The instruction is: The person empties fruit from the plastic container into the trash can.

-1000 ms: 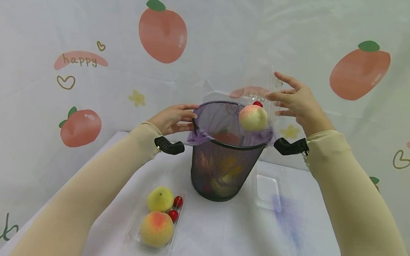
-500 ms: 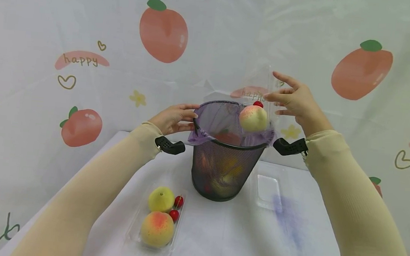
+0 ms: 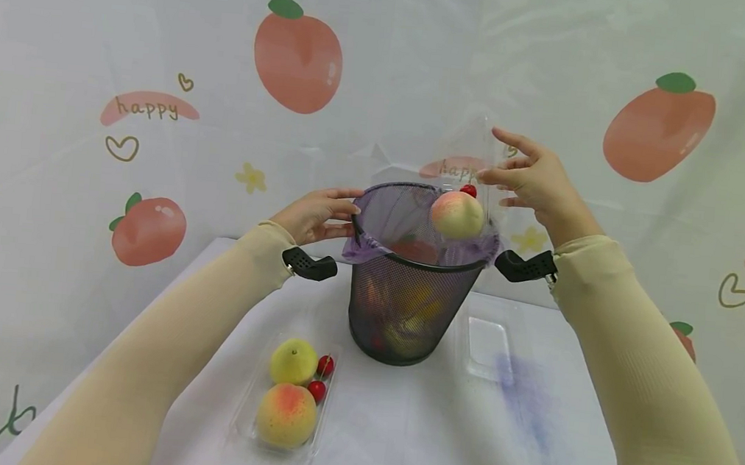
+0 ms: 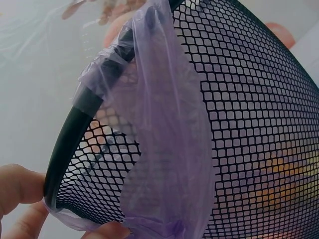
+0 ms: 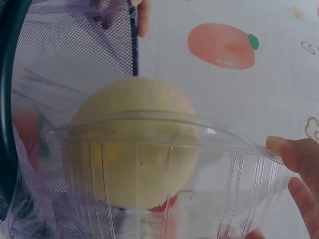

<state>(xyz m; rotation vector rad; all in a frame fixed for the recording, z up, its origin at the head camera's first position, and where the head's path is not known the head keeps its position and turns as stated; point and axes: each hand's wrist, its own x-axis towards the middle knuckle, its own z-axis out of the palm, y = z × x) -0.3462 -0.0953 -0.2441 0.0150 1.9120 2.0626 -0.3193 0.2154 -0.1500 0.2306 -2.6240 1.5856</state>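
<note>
Since the earlier frame, I see that the right hand (image 3: 539, 184) has drifted slightly leftward, taking with it the clear container (image 5: 214, 164), the pale peach (image 3: 457, 215) and the red cherry (image 3: 468, 190); the left hand (image 3: 320, 217) has stayed at the bin's rim. On my right wrist view the right fingers pinch the container's edge, some above it and some below. I have that container steeply tilted over the right side of the mesh bin (image 3: 400, 301), peach and cherry toward its lower end. The peach partly shows past the container's rim; I can't tell how firmly it sits inside. My left fingers hold the bin's rim from the side, with the purple liner (image 4: 169, 124) folded over the rim next to them. Through the mesh I make out yellow and reddish shapes, too blurred for me to name.

The bin stands upright on the white worktop (image 3: 422, 429). In front of it and to the left I have a clear tray (image 3: 244, 406) with a yellow fruit (image 3: 293, 361), an orange-blushed peach (image 3: 286, 415) and two small cherries (image 3: 316, 390). Just beside the bin on the right lies another clear plastic piece (image 3: 488, 342), near a bluish smudge (image 3: 525, 393).
</note>
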